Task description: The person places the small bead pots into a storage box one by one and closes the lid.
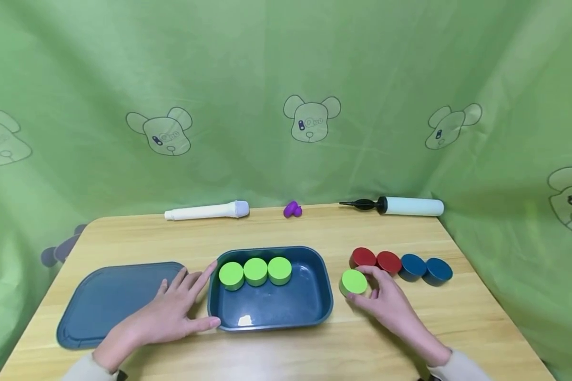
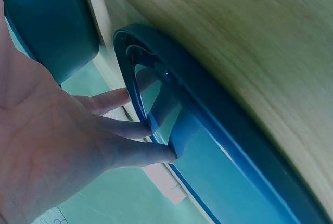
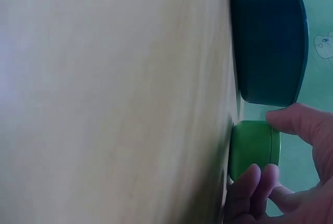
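Note:
In the head view, a dark blue rectangular box (image 1: 271, 320) holds several green round tins with lids, such as the green tin (image 1: 255, 271) along its far side. My left hand (image 1: 167, 313) spreads between this box and a flat blue lid (image 1: 109, 296). Its thumb and index finger are at the box's left rim; in the left wrist view the other fingertips (image 2: 165, 153) rest at the lid's edge. To the right of the box, my right hand (image 1: 386, 299) pinches another green tin (image 3: 252, 148) between thumb and fingers, low over the table.
Behind my right hand stand two red tins (image 1: 363, 257) and two blue tins (image 1: 437, 271) in a row. Along the table's far edge lie a white microphone-shaped object (image 1: 205, 211), a small purple object (image 1: 292, 209) and a hand pump (image 1: 412, 206). A green curtain (image 1: 248, 106) hangs behind.

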`<state>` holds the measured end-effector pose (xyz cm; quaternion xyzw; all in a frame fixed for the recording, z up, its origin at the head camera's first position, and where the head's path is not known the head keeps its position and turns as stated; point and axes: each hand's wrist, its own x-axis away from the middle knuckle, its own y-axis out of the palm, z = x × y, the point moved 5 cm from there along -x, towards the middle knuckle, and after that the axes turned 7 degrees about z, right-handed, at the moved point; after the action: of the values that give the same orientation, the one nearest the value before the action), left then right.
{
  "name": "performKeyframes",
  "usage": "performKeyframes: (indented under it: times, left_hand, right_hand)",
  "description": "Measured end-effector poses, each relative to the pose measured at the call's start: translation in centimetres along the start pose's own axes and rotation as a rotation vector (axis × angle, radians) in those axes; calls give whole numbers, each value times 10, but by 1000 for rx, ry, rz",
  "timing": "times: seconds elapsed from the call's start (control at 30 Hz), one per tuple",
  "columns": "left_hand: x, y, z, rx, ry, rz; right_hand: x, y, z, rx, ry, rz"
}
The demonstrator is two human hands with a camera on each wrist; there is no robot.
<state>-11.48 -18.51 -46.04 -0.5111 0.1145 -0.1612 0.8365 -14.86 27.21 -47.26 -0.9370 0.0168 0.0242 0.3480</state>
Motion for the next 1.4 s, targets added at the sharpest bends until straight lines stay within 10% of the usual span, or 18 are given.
performKeyframes:
  times: [0.37,0.8,1.4]
  left_hand:
    - [6,-3,-1,9,-19,-4]
    - [6,1,-2,10,-8,-11]
    - [0,0,-1,10,9,1]
  right_hand:
    - [7,-2,-20,17,-45,73]
    - [-7,18,-63,-205,-113,81]
    - [-32,64,-78,162,-287,-92]
